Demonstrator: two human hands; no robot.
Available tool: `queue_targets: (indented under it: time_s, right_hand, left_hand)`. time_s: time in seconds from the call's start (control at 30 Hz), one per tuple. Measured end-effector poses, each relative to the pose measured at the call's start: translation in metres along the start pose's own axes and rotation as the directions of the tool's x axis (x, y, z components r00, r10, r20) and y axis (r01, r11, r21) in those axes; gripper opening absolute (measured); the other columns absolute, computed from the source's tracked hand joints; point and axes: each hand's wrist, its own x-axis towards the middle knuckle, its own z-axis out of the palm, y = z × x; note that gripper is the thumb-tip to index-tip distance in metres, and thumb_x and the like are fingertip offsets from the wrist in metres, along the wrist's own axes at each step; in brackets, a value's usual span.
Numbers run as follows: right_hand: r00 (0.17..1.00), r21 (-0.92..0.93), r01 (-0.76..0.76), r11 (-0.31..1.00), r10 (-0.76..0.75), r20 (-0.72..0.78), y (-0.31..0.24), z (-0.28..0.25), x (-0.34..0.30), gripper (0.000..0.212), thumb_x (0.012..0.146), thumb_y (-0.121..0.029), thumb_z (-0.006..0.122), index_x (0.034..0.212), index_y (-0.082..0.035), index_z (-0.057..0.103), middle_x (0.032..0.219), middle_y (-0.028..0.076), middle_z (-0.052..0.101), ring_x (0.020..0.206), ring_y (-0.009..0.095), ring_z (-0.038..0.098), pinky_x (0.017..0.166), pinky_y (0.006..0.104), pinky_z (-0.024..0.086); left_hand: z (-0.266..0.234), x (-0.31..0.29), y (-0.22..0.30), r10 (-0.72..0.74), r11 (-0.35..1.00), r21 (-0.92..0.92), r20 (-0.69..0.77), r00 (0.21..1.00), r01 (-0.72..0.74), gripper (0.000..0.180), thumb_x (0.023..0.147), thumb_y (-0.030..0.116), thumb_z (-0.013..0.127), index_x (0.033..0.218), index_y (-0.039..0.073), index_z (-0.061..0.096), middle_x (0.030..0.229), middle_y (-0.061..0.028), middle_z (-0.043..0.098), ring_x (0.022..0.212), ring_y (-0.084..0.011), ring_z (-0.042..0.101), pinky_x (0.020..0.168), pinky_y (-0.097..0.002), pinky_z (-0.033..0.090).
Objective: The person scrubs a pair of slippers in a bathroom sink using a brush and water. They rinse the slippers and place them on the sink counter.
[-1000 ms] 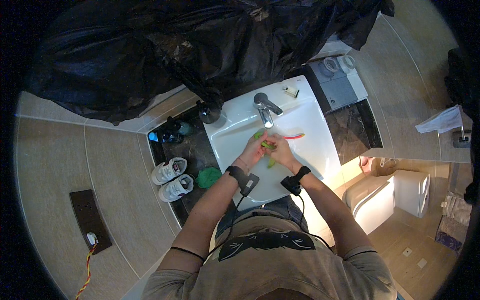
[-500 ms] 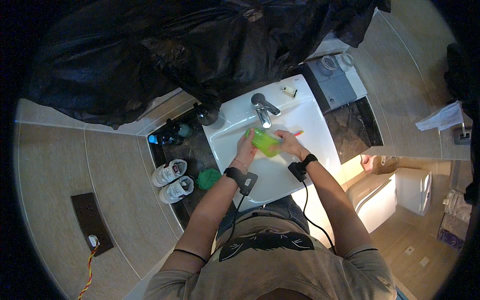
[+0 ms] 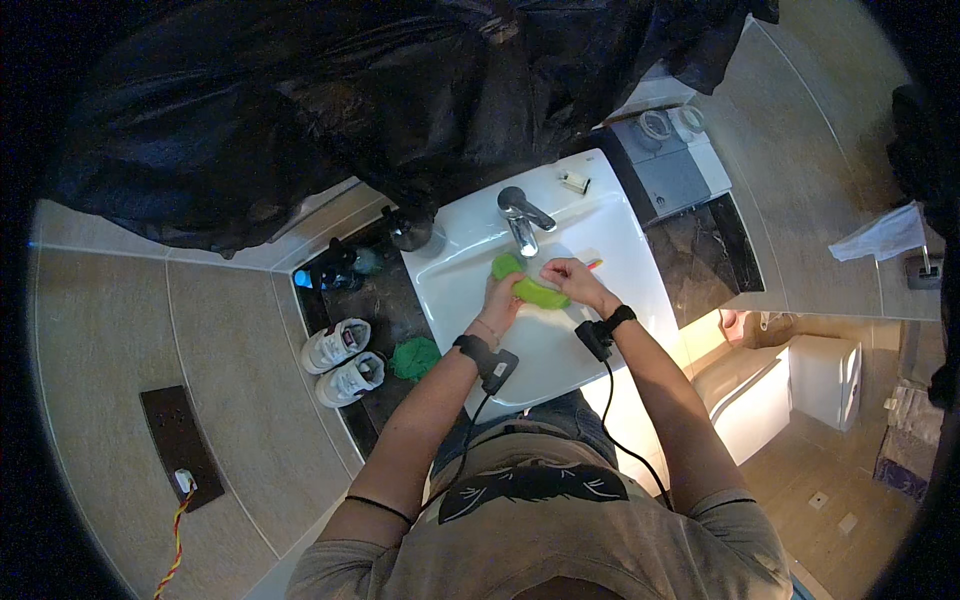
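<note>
A bright green, bendy, elongated piece (image 3: 541, 294) is held over the white washbasin (image 3: 560, 365), just in front of the tap (image 3: 524, 212). Its exact kind does not show. My left hand (image 3: 500, 298) grips its left part, the fingers wrapped round it. Over its right part, my right hand (image 3: 580, 283) is closed, fingertips pinched together; what they hold is hidden. A thin stick with a red and yellow end (image 3: 595, 264) shows just beyond the right hand; I cannot tell whether it is held or lies in the basin.
Left of the basin, the dark counter (image 3: 395, 320) carries white sneakers (image 3: 346, 362), a crumpled green cloth (image 3: 415, 358) and dark bottles (image 3: 345, 268). A grey box (image 3: 660, 165) stands back right. Black sheeting (image 3: 330, 110) hangs behind. A toilet (image 3: 770, 385) is at the right.
The green piece has tilted and bent, so its broad face now looks narrower and curved. My right hand has shifted slightly up and its fingers have drawn together above the piece.
</note>
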Motion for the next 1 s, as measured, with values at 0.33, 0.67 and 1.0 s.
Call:
queue_targets:
  time_s: [0.33,0.67,1.0]
  right_hand:
    - [0.983,-0.133,0.02,0.991,-0.044,-0.178,0.003,0.005,-0.004,0.014,0.098,-0.014,0.059,0.101,-0.002,0.065,0.077,-0.005,0.055,0.068,0.005,0.043,0.06,0.0232,0.038]
    - [0.982,-0.033,-0.031,0.999,0.025,-0.187,0.005,-0.007,-0.018,0.017,0.097,-0.009,0.059,0.112,-0.003,0.063,0.076,-0.006,0.054,0.067,0.003,0.043,0.058,0.0215,0.036]
    - [0.97,0.26,-0.103,0.96,0.154,-0.186,-0.022,-0.034,-0.046,0.013,0.098,-0.008,0.055,0.105,-0.005,0.064,0.082,-0.006,0.058,0.074,0.004,0.048,0.067,0.0198,0.039]
  left_hand:
    - [0.002,-0.002,0.006,0.009,0.994,-0.11,-0.034,0.999,-0.013,0.043,0.082,0.009,0.059,0.122,0.01,0.044,0.111,-0.0072,0.055,0.107,-0.0256,0.059,0.095,-0.0436,0.05]
    - [0.016,0.004,0.004,-0.123,0.94,-0.308,0.091,0.988,0.145,0.031,0.084,0.011,0.049,0.113,0.004,0.053,0.11,-0.0082,0.061,0.109,-0.0255,0.058,0.106,-0.0419,0.041]
    - [0.042,0.026,-0.013,-0.172,0.958,-0.209,0.143,0.975,0.199,0.034,0.091,0.027,0.045,0.115,0.005,0.056,0.111,-0.0115,0.062,0.109,-0.0276,0.059,0.103,-0.0425,0.043]
